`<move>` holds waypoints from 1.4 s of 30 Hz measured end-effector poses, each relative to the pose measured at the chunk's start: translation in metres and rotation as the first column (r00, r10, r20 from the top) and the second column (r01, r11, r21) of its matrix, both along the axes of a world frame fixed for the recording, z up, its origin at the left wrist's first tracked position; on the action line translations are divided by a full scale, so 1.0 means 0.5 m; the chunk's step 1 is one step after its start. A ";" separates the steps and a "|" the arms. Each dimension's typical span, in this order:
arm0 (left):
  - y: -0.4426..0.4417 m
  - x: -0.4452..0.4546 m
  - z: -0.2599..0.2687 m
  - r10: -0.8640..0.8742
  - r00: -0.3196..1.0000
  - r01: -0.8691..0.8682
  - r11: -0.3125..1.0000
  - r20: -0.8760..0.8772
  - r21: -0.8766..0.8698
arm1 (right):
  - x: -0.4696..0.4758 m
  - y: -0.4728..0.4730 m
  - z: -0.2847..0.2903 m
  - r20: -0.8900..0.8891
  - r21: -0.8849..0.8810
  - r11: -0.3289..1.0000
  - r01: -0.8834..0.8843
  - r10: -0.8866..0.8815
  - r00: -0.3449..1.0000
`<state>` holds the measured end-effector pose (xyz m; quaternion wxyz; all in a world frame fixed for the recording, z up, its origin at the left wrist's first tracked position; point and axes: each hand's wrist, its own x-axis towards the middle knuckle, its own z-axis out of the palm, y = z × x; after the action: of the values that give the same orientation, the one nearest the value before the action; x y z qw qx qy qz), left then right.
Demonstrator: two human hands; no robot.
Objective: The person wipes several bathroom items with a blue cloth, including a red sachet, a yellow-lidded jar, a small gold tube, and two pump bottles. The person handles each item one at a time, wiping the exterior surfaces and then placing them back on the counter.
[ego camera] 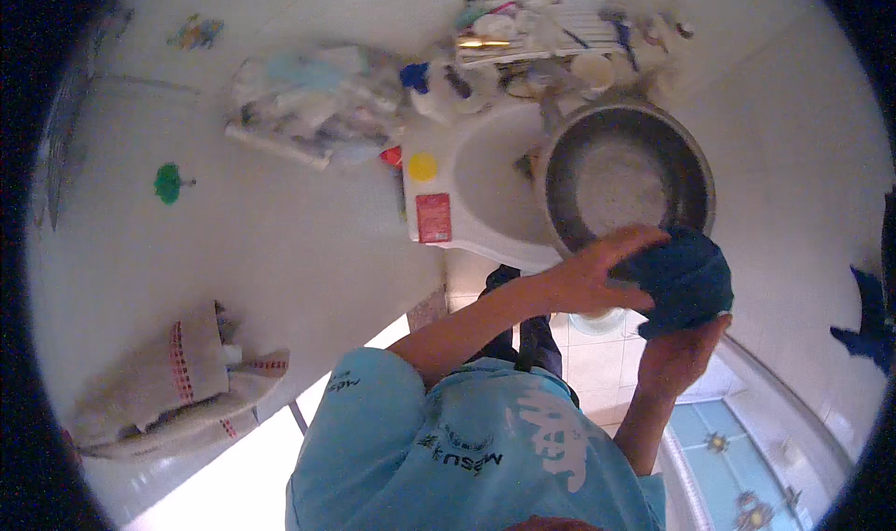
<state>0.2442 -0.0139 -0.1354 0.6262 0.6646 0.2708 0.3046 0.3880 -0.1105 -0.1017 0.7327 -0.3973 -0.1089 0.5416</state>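
A bunched dark blue cloth (682,282) lies between my two hands, over the near right rim of a round metal basin (623,174). My left hand (612,268) has its thumb and fingers spread against the cloth's left side; whether they grip it does not show clearly. From below on the right, my right hand (682,352) holds the cloth, its fingers partly hidden behind the folds. The basin rests over the right part of a white washbasin (490,174), by the tap. No water can be made out for certain inside it.
On the washbasin's left ledge lie a red packet (434,217) and a yellow disc (422,167). Bottles and small items crowd the back, below a cluttered shelf (483,58). A full bag or pile of cloths (315,104) is at the left wall. Towels (199,370) hang lower left.
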 end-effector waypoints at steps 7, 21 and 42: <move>-0.019 0.045 -0.052 0.083 0.997 -0.083 0.996 0.012 0.016 | 0.007 0.028 -0.005 0.171 0.011 0.999 0.037 -0.038 0.985; 0.061 0.017 -0.024 0.302 0.953 -0.297 0.948 -0.033 0.113 | 0.012 0.046 0.008 -0.065 0.089 0.982 0.164 -0.159 0.985; 0.402 0.388 -0.236 0.861 0.229 -0.671 0.477 -0.454 0.567 | 0.128 -0.019 -0.043 -0.037 0.072 0.940 0.332 -0.330 0.943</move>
<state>0.4383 0.1870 -0.2532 0.1481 0.5734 0.7346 0.3312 0.4519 -0.1202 -0.1232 0.8294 -0.3748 -0.0524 0.4109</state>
